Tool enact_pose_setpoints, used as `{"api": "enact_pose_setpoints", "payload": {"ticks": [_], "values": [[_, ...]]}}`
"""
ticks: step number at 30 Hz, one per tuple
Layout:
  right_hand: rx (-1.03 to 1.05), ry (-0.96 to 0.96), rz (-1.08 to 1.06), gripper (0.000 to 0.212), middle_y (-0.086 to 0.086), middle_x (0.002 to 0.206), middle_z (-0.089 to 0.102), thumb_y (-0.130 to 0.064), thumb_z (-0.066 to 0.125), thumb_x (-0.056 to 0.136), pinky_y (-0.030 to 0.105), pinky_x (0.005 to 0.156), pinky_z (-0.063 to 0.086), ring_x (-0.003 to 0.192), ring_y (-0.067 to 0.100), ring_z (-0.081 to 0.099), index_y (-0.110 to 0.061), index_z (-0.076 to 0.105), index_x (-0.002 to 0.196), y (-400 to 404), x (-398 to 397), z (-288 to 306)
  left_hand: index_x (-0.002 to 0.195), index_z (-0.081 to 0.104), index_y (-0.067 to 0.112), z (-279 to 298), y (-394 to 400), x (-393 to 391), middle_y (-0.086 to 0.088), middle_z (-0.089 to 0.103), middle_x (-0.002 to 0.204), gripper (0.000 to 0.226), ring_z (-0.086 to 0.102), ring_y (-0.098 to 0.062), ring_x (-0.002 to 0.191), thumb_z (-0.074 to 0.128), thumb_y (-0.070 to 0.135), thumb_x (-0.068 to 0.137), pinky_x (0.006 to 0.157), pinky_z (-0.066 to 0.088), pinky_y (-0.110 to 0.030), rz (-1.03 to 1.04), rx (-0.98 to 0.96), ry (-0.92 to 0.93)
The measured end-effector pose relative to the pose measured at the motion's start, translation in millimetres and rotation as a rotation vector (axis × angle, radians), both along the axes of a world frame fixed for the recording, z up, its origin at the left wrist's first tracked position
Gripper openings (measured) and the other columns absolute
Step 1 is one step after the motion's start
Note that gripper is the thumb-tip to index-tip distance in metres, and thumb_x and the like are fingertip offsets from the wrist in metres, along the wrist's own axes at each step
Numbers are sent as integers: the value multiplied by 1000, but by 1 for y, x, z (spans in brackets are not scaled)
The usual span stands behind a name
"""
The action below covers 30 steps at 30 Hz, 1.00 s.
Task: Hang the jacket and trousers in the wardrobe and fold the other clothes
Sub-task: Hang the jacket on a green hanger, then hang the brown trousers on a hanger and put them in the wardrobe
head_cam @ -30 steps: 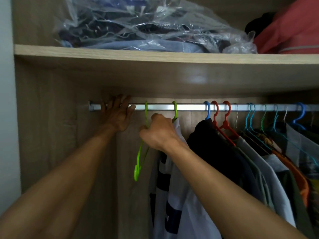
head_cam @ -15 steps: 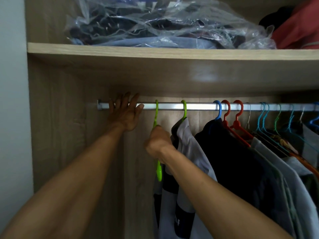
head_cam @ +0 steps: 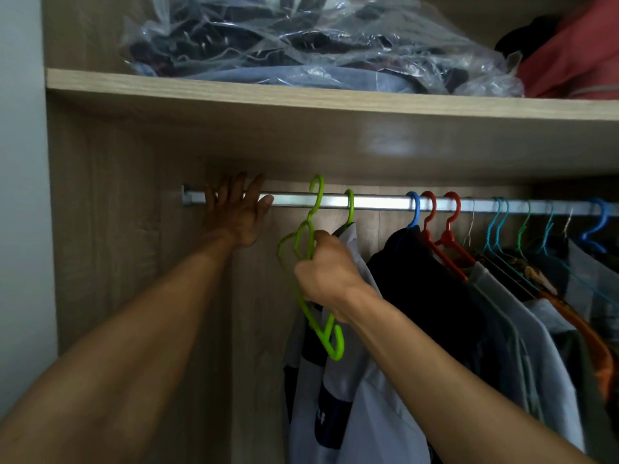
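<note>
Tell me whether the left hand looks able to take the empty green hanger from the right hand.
Probably yes: the left hand rests open on the rail, with nothing between it and the green hanger.

— What lies on the pale wooden shelf [head_cam: 301,95]?

— A crumpled clear plastic bag [head_cam: 301,38] full of dark clothes, and beside it on the right a red fabric bundle [head_cam: 576,61].

— And under the shelf?

— A white shirt with dark blue panels [head_cam: 361,396] hangs at the left end of the row. Next to it is a black garment [head_cam: 428,296] on a blue hook, then two orange plastic hangers [head_cam: 445,239] and thin teal hangers [head_cam: 499,226] with grey clothes.
</note>
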State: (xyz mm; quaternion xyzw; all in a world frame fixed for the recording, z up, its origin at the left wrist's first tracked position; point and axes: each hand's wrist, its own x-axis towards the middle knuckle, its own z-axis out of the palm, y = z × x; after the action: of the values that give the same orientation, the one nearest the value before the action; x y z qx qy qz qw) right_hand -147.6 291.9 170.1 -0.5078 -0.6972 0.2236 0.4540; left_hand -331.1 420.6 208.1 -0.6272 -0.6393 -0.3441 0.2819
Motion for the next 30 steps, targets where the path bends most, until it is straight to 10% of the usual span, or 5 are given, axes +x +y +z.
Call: {"api": "enact_pose_setpoints", "payload": {"ticks": [6,14,22,25,30], "values": [[-70,154,109,23,-5,92,65,-2,53,74,53,75,62,92,28,70,-22,56,85,-18,27,-25,158,9,35,2,-5,3,-3,7,167,58,2,-29,153,18,53,104,121,0,-56,10,-36,-2],[-129,192,264,49,8,131,58,1,52,98,45,77,63,99,25,72,-12,45,145,-57,82,-30,154,32,17,-13,-52,22,-15,24,163,87,18,-34,150,14,71,88,122,16,-46,-108,-213,-145],[-139,173,543,38,17,119,69,3,49,101,36,68,61,99,28,73,-7,51,137,-98,160,-28,108,75,14,-74,-186,93,-5,74,108,68,64,-15,112,29,63,100,93,48,-31,-312,-158,-326],[-152,126,686,35,17,116,71,2,52,100,34,59,60,92,27,75,-8,53,133,-112,186,-38,69,59,14,-102,-247,117,-6,52,65,58,54,-10,66,36,56,102,65,40,-27,-178,-120,-319],[-157,-157,792,29,7,104,75,-5,53,101,29,49,52,72,22,74,-22,54,125,-139,205,-66,67,49,6,-142,-346,137,-13,48,59,65,48,-34,64,45,65,94,63,45,-38,26,-146,-359]]}}
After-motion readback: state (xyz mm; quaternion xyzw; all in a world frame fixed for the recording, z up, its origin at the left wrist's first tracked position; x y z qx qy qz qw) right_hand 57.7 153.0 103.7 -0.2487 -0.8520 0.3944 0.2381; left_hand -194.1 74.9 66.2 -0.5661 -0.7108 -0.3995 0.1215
